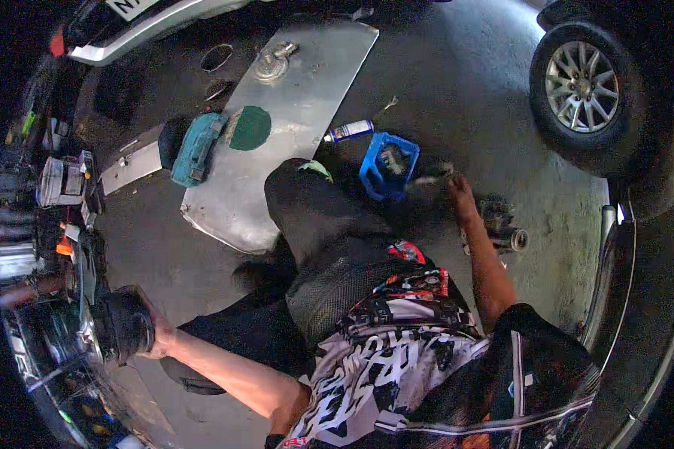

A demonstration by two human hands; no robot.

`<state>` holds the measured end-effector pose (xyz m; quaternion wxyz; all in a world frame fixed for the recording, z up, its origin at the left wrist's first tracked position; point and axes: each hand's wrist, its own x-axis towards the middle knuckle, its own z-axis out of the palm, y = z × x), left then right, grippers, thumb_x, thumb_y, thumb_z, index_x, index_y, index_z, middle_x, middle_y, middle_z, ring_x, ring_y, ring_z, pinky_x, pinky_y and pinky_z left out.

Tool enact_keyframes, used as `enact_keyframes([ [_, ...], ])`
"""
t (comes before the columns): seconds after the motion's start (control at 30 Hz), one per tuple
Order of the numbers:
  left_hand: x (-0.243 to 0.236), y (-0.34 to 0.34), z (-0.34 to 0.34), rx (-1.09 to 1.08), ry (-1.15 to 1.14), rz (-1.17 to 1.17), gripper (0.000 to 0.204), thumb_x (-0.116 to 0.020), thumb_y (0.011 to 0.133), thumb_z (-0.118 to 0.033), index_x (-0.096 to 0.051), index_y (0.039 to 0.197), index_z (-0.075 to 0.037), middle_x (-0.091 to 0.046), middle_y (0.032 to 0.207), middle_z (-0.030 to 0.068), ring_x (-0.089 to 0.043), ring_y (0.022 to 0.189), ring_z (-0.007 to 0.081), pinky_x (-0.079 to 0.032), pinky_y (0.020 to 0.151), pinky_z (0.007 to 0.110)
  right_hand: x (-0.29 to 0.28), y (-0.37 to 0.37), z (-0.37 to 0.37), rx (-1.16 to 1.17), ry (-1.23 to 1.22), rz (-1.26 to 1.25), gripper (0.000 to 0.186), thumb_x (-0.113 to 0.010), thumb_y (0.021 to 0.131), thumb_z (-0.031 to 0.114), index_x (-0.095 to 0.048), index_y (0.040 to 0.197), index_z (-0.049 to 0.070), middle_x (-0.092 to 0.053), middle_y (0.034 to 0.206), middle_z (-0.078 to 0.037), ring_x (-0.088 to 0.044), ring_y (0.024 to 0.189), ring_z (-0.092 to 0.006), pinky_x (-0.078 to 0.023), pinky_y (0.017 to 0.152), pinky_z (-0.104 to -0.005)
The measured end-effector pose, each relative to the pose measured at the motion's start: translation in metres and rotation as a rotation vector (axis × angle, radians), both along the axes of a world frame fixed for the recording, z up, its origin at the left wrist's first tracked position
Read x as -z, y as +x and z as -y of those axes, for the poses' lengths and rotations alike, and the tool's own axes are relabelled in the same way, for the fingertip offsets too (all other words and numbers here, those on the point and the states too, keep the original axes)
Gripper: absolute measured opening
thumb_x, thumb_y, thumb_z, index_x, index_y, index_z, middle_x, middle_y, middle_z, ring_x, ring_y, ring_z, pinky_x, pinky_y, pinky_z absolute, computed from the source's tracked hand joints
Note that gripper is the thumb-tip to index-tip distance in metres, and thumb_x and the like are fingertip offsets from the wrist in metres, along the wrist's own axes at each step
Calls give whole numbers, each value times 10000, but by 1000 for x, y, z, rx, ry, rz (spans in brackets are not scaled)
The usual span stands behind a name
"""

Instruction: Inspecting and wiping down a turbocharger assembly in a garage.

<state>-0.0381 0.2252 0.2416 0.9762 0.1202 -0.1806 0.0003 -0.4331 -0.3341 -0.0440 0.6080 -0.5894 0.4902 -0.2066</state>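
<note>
A person crouches on a grey floor [442,90], seen from above, with a large silver sheet [299,86] lying flat before them. To the lower left of the sheet, the left hand [159,338] rests against a dark, rounded piece [129,322]; its fingers are partly hidden, so whether that grip is closed around it cannot be told. Well to the right of the sheet, the right hand [461,193] reaches down beside a small, blurred metallic piece [433,178]; whether this grip is spread or pinching cannot be told either.

On the sheet sit a green disc [252,127], toward its left edge, and a metal fitting [272,63], near its far end. A teal bag [199,150] lies along the sheet's left edge. Just right of the sheet are a spray can [350,131] on its side and a blue plastic basket [367,178]. Farther right of the sheet are a mechanical part [515,239] and, well apart, a vehicle's wheel [583,86].
</note>
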Motion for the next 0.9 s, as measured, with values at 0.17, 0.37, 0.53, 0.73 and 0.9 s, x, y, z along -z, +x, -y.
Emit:
enact_keyframes([
  [0.17,-19,-10,45,-529,220,-275,577,-532,901,-404,-513,1321,-9,-480,1403,167,-363,1329,371,-166,1103,630,-116,94,7,41,260,705,448,-530,951,243,-467,1338,25,-589,1253,-137,-600,1088,-245,-483,958,-370],
  [0.37,5,-6,30,-435,115,-221,600,-510,908,-433,-497,1348,-24,-467,1421,153,-370,1329,371,-138,1111,624,-211,219,-7,-178,-136,908,404,-446,976,278,-496,1259,-6,-625,1185,-142,-617,1046,-254,-510,931,-399],
  [0.53,-27,-16,48,149,28,167,593,-447,935,-435,-470,1381,-43,-438,1448,151,-341,1356,376,-159,1114,620,-270,263,-50,-662,588,1157,500,-520,884,368,-492,1245,23,-614,1146,-137,-580,1041,-247,-528,861,-390],
  [0.73,-17,-20,29,-339,155,-197,581,-487,914,-431,-493,1359,-57,-457,1420,164,-351,1319,407,-147,1069,658,-258,322,-139,-551,730,1006,387,-473,902,498,-615,940,140,-646,955,-84,-610,886,-285,-498,814,-463],
  [0.9,-19,-13,46,-497,211,-220,577,-519,898,-397,-484,1359,-52,-454,1413,171,-363,1301,362,-205,1058,593,-251,344,-179,-625,1238,1046,461,-513,907,545,-621,1120,151,-653,1125,-87,-629,987,-261,-494,901,-465],
])
